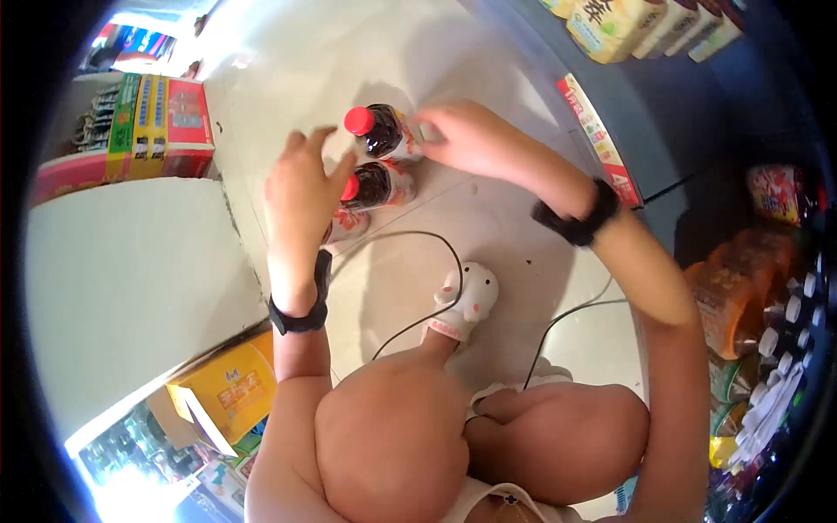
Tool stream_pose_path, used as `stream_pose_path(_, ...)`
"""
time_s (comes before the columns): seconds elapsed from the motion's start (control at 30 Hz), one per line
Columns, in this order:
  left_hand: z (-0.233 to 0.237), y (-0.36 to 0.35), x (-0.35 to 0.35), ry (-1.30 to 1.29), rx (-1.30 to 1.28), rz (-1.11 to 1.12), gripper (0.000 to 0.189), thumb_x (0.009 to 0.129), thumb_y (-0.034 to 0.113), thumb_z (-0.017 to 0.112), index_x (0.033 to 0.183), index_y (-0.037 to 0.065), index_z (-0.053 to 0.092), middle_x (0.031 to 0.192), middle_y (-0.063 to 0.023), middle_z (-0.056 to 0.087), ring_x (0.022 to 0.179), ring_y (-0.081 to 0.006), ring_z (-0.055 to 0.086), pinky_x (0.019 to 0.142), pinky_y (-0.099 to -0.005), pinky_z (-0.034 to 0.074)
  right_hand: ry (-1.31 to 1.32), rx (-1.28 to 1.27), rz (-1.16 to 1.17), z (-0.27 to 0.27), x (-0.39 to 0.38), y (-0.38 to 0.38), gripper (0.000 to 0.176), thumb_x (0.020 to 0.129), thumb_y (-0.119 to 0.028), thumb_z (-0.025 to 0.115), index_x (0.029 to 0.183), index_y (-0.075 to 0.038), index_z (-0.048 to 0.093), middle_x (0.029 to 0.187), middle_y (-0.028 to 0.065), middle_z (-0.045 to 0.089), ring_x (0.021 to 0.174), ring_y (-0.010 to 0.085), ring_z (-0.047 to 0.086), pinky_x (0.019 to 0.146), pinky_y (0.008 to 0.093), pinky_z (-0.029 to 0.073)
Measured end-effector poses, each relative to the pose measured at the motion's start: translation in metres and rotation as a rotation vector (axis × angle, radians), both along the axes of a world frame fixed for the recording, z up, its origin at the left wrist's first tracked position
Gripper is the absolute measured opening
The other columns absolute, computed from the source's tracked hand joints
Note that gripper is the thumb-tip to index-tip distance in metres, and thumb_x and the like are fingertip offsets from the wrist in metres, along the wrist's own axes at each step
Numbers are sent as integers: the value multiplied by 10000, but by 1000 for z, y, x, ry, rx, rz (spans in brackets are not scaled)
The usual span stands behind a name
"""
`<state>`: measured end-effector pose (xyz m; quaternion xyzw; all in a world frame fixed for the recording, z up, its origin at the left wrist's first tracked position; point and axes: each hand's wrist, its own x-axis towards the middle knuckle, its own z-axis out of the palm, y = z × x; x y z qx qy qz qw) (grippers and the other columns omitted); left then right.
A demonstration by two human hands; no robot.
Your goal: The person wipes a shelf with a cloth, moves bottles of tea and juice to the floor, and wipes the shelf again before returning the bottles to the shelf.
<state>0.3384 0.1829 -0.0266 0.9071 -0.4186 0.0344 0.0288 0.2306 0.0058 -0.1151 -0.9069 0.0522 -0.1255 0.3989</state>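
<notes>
Three dark drink bottles with red caps and printed labels stand in a row on the tiled floor: a far bottle (pixel 382 132), a middle bottle (pixel 377 186) and a near bottle (pixel 349 225) partly behind my left hand. My left hand (pixel 301 187) hovers at the left of the row, its fingers spread and curved, thumb overlapping the middle bottle's cap. At the far bottle's right side is my right hand (pixel 455 132), fingertips right at the label, with a gap between thumb and fingers. Both wrists wear black bands.
A shelf (pixel 610 144) with packaged goods lines the right side, with bottles below it. On the left are a white counter (pixel 139 270), stacked cartons (pixel 170 122) and a yellow box (pixel 231 388). A black cable (pixel 458 261) crosses the floor near my white animal-shaped slipper (pixel 471 296).
</notes>
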Motion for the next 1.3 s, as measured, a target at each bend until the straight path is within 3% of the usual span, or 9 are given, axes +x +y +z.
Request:
stream_pose_path(0.2,-87,32,22,204,103,144,504,789,454,674,1141,106,582,943,-122,644,845,-325,636,714,-422,510,-119,-261,93,-36,103,22,344,772,-218,707,1077,-149,564,859,156,572,730,316,635,656,421,523)
stream_pose_path(0.47,-101,28,16,3,-41,57,252,790,339,621,968,165,656,803,-97,681,723,-303,661,638,-404,524,-175,-144,-172,-47,68,9,359,705,-314,717,946,-111,546,740,124,649,681,325,643,576,418,498)
stream_pose_path(0.67,-59,7,-5,-104,-282,-88,362,721,260,690,1065,170,622,629,-83,587,568,-278,604,525,-377,492,-241,-186,-456,49,0,-4,304,632,-242,721,795,-60,539,619,138,618,599,344,629,544,437,503)
stream_pose_path(0.8,-20,-15,-30,-94,-506,-169,489,684,223,721,1153,172,593,638,-64,571,560,-252,593,535,-358,491,-203,-319,-562,119,-64,-18,355,690,-353,753,851,-79,595,687,129,645,658,313,649,591,383,514)
stream_pose_path(0.87,-3,-27,-36,-86,-630,-279,531,671,194,714,1185,147,584,629,-46,542,549,-224,579,557,-332,499,-228,-331,-622,145,-100,-21,374,684,-337,742,850,-38,589,677,154,648,673,358,653,588,438,521)
stream_pose_path(0.93,19,-42,-54,-32,-738,-320,555,662,170,705,1202,129,579,628,-30,512,539,-189,556,572,-309,501,-157,-263,-701,174,-139,-20,344,752,-250,738,922,-13,555,755,199,630,722,335,651,663,370,514)
stream_pose_path(1.2,48,-130,-118,198,-1040,-659,532,647,224,756,1153,197,596,590,-35,529,526,-190,559,566,-285,499,-192,-406,-1090,181,-238,-36,262,732,-199,725,878,-6,625,736,165,627,664,309,615,636,347,482)
stream_pose_path(1.23,50,-136,-130,145,-1033,-712,463,727,136,724,1168,127,586,589,-9,497,566,-76,479,606,-208,453,-136,-430,-1138,185,-245,-33,260,730,-199,720,877,-4,631,697,167,611,662,336,605,630,357,483)
stream_pose_path(1.3,51,-155,-153,145,-1097,-769,467,707,167,744,1149,133,596,647,-43,591,574,-140,574,596,-244,489,28,-482,-1230,186,-258,-33,276,752,-215,716,900,3,634,780,159,630,719,310,623,661,350,488)
